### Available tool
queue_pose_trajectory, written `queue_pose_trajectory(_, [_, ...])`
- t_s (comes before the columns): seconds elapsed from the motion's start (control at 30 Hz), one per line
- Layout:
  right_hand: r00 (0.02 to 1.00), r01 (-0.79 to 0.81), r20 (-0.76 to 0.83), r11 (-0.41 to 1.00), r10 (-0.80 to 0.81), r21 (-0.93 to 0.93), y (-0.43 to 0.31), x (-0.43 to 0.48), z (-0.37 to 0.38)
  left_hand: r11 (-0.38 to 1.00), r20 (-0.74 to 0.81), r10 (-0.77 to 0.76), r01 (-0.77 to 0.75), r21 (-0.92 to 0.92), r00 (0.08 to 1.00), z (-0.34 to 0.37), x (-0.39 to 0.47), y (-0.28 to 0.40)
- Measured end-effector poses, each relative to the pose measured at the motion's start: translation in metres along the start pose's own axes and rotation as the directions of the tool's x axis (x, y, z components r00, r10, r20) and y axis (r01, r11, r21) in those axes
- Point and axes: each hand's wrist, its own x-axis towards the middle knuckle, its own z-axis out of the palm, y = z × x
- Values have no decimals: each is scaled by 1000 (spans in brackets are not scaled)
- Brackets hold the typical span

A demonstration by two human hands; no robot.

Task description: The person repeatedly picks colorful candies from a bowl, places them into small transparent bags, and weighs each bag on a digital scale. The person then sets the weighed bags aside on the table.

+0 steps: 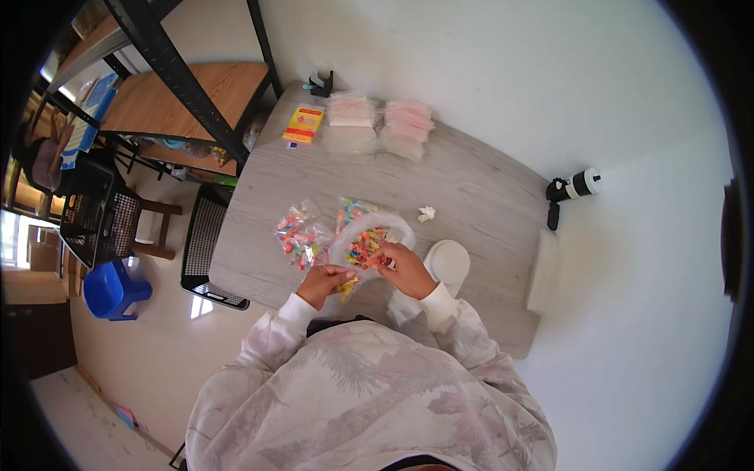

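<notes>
My left hand (321, 286) pinches a small clear plastic bag with yellow pieces (348, 288) in it, close to the table's near edge. Just to its right, my right hand (402, 269) holds a small red piece (366, 266) between thumb and fingers, near the bag's mouth. Beyond both hands is a white-rimmed container (406, 226) full of small multicoloured pieces (363, 244) that look like candies. Left of it lies a clear bag of colourful wrapped candies (301, 235). Another filled bag (351, 211) rests behind the container, partly hidden by it.
A round white lid (450, 262) lies right of my right hand, with crumpled white paper (426, 214) beyond. Stacks of clear bags (406, 126), a yellow-and-red packet (304, 125) and a tape dispenser (321, 84) line the table's back. A black crate (203, 241) stands left.
</notes>
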Motion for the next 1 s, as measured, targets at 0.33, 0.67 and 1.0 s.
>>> queue_pose_trajectory(0.33, [992,125,-8,986,-127,-111,-15,-26,0,998,134,-46,39,57,990,13,-6,-2])
queue_pose_trajectory(0.67, [991,-127,-21,991,129,50,-11,-36,2,993,215,-107,114,-16,971,19,-7,-6])
queue_pose_trajectory(1.0, [999,-18,49,995,13,101,8,-28,10,985,275,-143,164,-53,951,22,-8,0])
